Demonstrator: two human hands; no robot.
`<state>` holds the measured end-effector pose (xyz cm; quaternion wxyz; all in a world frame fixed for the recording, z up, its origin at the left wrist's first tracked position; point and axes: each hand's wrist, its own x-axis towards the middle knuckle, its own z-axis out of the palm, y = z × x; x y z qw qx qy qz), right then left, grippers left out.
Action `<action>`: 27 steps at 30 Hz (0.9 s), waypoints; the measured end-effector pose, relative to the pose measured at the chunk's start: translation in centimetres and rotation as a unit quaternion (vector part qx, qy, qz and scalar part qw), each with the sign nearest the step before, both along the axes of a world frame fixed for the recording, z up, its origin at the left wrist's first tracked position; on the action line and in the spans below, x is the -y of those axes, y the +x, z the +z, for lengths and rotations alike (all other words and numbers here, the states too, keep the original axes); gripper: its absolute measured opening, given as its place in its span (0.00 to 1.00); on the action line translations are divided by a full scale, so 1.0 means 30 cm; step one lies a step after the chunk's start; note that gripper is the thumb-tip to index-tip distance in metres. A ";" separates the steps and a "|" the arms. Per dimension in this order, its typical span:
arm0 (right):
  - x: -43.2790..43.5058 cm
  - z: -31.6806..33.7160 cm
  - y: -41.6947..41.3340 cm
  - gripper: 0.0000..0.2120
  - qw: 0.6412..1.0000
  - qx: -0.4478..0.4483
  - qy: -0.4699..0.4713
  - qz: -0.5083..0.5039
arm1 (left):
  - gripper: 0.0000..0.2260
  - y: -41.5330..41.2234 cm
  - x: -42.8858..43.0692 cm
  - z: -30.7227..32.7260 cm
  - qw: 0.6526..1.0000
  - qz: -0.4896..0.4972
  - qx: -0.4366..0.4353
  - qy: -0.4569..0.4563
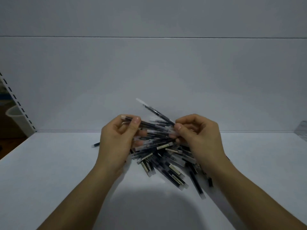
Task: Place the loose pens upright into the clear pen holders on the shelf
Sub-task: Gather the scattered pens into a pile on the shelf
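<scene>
A heap of several loose dark pens (167,161) with clear caps lies on the white shelf (66,163), in the middle. My left hand (116,140) grips a bundle of pens (154,130) lying roughly level above the heap. My right hand (197,135) pinches one pen (156,112) by its lower end; it slants up and to the left, its clear cap topmost. At the far right edge stands something clear (303,130), possibly a pen holder, mostly cut off.
The shelf's white back panel (149,80) rises behind the heap. A slotted upright (18,103) runs along the left side, with a pale bucket (15,117) beyond it. One stray pen (96,144) pokes out left of my left hand.
</scene>
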<state>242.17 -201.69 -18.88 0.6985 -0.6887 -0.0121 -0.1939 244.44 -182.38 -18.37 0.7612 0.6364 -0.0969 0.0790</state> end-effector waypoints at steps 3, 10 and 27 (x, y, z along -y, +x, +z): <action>0.019 0.006 -0.001 0.03 0.999 0.007 0.037 -0.024 | 0.05 0.018 -0.028 -0.011 0.996 0.003 0.034 0.088; 0.017 0.008 -0.001 0.03 0.999 0.014 0.042 -0.027 | 0.09 -0.009 0.026 -0.021 0.906 -0.188 0.141 0.351; -0.080 -0.062 -0.035 0.01 0.963 0.099 -0.250 -0.022 | 0.13 -0.015 0.087 -0.002 0.978 -0.086 -0.052 -0.182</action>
